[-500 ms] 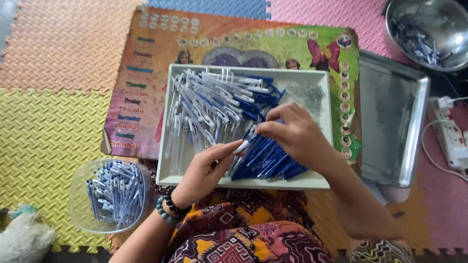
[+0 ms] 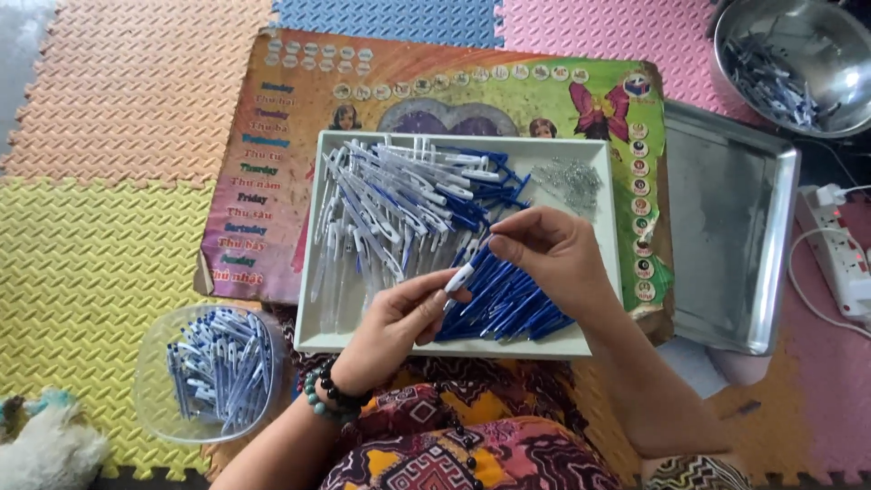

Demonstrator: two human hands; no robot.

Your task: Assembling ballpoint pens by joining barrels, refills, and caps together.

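Observation:
A white rectangular tray (image 2: 599,150) lies on a colourful poster board in front of me. It holds several white pen barrels (image 2: 381,204), a pile of blue pen parts (image 2: 508,304) and a small heap of metal springs (image 2: 572,179). My left hand (image 2: 395,327), with bead bracelets at the wrist, grips one white pen part (image 2: 459,277) above the tray's near edge. My right hand (image 2: 549,254) hovers just right of it, fingertips pinched close to the tip of that same part; what they pinch is too small to tell.
A clear plastic bowl (image 2: 150,399) with several assembled pens sits at the lower left. An empty metal tray (image 2: 735,236) lies to the right, a steel bowl (image 2: 821,41) with pen parts at top right, a power strip (image 2: 839,254) at the far right. Foam floor mats lie underneath.
My right hand has lifted slightly off the blue pile toward the left hand. The left hand now shows a white pen part between its fingers.

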